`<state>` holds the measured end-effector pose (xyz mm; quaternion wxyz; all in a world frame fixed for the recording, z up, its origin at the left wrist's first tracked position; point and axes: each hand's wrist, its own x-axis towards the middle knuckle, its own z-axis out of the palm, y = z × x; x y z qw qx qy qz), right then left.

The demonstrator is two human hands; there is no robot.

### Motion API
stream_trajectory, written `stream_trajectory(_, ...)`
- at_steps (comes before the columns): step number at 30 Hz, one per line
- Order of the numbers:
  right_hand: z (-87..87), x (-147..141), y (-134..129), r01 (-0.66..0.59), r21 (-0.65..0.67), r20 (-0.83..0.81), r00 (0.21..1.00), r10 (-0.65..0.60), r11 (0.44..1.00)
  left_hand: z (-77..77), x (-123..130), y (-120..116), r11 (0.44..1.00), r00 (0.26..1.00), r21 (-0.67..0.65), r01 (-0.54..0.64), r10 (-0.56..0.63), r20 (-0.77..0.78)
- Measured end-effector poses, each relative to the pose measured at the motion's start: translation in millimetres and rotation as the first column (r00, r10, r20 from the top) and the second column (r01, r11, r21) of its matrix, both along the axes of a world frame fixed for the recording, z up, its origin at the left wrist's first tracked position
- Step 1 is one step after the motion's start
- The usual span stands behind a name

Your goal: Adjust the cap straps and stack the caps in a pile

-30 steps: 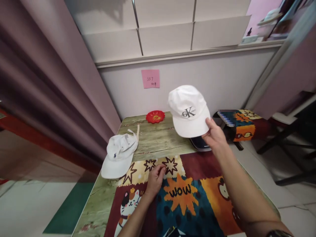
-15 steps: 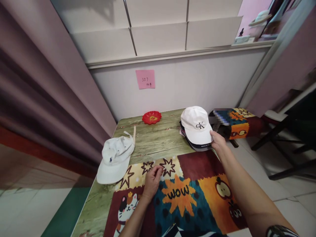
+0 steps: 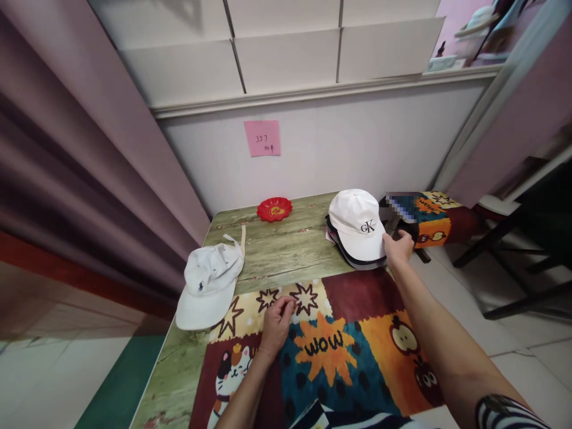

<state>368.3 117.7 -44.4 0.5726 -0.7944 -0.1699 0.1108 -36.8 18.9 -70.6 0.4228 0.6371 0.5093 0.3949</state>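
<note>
Head view: touches white cap (image 3: 355, 211) with right hand (image 3: 399, 249), unclear if clamped, holds left hand (image 3: 276, 326) pinched together, and could, tugging brim, slide it off dark cap (image 3: 338, 243) below grip.

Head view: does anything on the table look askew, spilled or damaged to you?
The white cap at the left looks a bit off: its crown is creased and its strap ends stick out loose behind it. I see no spill or clear damage on the table.
</note>
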Motion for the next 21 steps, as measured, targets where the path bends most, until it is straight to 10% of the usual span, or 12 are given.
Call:
stream_trajectory(5,49.3,-19,16,-0.203,-0.020,0.546,0.818,0.181,0.979,0.6,1,1,1.000,1.000,-0.012,-0.011,0.011,0.016)
stream_trajectory(9,72.5,-46,36,-0.307,-0.192,0.500,0.787,0.362,0.932,2.2,2,0,0.999,0.999,-0.023,-0.022,0.023,0.033)
stream_trajectory(21,13.1,-55,19,-0.295,-0.431,0.292,0.849,0.441,0.853,5.3,3,-2,1.000,0.999,-0.015,-0.007,0.008,0.037)
